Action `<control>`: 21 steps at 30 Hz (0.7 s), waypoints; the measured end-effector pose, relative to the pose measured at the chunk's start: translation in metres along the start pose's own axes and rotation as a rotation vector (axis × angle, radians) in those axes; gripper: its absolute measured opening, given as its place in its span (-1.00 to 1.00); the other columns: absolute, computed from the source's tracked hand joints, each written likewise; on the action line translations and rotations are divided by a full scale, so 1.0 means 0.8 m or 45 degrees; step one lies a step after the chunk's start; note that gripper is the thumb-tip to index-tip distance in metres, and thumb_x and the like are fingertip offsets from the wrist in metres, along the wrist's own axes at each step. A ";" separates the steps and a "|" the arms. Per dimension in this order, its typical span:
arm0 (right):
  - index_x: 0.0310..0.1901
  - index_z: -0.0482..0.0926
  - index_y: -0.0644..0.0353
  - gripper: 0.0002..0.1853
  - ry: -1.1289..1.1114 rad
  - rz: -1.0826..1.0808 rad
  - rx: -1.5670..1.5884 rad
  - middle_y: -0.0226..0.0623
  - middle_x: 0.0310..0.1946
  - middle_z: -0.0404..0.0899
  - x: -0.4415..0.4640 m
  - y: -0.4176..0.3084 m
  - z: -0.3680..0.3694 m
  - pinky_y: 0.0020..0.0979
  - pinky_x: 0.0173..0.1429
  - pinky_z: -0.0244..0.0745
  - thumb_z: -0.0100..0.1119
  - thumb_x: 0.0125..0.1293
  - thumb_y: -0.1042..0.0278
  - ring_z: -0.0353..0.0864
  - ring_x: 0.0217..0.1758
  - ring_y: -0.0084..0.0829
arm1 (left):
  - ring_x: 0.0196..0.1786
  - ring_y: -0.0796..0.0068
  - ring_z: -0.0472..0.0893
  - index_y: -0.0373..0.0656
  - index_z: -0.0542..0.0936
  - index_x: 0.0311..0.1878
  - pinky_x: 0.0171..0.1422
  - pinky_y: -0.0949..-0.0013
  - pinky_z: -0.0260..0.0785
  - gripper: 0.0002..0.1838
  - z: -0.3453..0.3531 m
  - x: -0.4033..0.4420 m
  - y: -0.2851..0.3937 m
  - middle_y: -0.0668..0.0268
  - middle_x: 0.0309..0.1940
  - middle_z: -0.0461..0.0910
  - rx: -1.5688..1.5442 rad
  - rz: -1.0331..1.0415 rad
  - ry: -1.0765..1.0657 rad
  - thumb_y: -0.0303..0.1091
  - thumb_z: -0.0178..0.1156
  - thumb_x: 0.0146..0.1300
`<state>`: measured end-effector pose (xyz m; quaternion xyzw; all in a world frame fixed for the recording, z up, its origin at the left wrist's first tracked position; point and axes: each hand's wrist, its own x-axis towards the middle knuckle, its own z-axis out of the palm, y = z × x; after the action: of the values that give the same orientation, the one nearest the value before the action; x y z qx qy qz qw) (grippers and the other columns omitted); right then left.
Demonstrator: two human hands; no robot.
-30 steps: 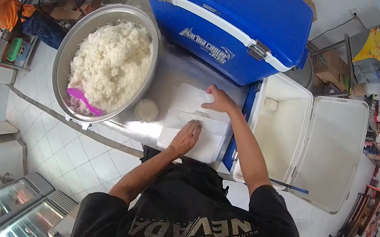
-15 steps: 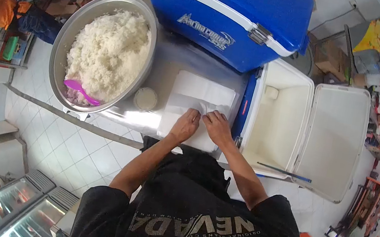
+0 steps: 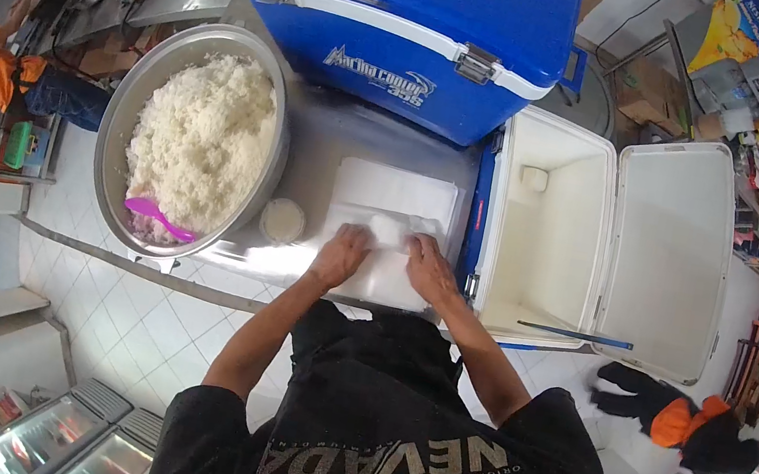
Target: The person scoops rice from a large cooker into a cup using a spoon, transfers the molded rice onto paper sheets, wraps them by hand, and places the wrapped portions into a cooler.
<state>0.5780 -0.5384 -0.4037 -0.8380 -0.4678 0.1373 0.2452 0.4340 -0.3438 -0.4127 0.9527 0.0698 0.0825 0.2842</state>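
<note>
A stack of white paper sheets lies on the metal table in front of me. A folded white paper wrap with a rounded bulge rests on its nearer part; what is inside cannot be seen. My left hand has its fingers curled on the wrap's left end. At the right end my right hand does the same, and the bulge lies between the two hands. Left of the sheets stands a small round container with a whitish top.
A large metal pot heaped with cooked rice stands at left, a purple spoon in it. Behind is a closed blue cooler; at right, a cooler has its lid open. Two people in orange and dark clothing are farther off.
My hands have moved apart, from close together at the paper's middle to its two ends, and the white bulge now shows between them. A person has come into view at right.
</note>
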 end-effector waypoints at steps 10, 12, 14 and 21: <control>-0.03 0.66 0.18 -0.73 -0.520 0.536 -0.136 -0.03 -0.11 0.71 0.082 0.017 -0.022 -0.11 0.24 0.53 0.19 0.23 0.41 0.51 0.29 -0.03 | 0.09 -0.08 0.57 -0.34 0.62 -0.13 0.23 0.05 0.46 -0.80 0.001 0.037 -0.064 -0.03 -0.06 0.64 -0.007 0.144 -0.044 -0.49 0.06 0.27; -0.10 0.68 0.19 -0.76 -0.497 0.622 -0.249 -0.01 -0.13 0.70 0.102 -0.008 -0.049 -0.15 0.20 0.57 0.25 0.20 0.35 0.56 0.20 -0.05 | 0.11 -0.16 0.60 -0.30 0.53 0.11 0.21 -0.03 0.48 -0.64 -0.061 0.082 -0.020 -0.12 -0.02 0.64 -0.177 -0.392 -0.386 -0.38 0.22 0.28; -0.14 0.69 0.20 -0.77 -0.273 0.434 -0.389 0.00 -0.14 0.70 0.106 -0.013 -0.052 -0.18 0.16 0.60 0.28 0.18 0.33 0.61 0.12 -0.08 | 0.11 -0.19 0.61 -0.25 0.45 0.24 0.21 -0.04 0.48 -0.49 -0.069 0.102 -0.011 -0.15 -0.04 0.64 -0.118 -0.606 -0.325 -0.32 0.32 0.25; -0.04 0.66 0.29 -0.71 -0.283 0.206 -0.372 -0.02 -0.13 0.67 0.078 -0.010 -0.013 -0.19 0.15 0.62 0.19 0.21 0.43 0.63 0.09 -0.14 | -0.08 0.03 0.65 -0.19 0.58 0.00 0.06 0.08 0.54 -0.70 -0.021 0.092 -0.019 0.02 -0.26 0.65 0.278 -0.159 -0.174 -0.36 0.30 0.19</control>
<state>0.6101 -0.4848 -0.3905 -0.8791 -0.4382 0.1789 0.0559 0.5012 -0.3091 -0.3990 0.9751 0.1181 -0.0084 0.1873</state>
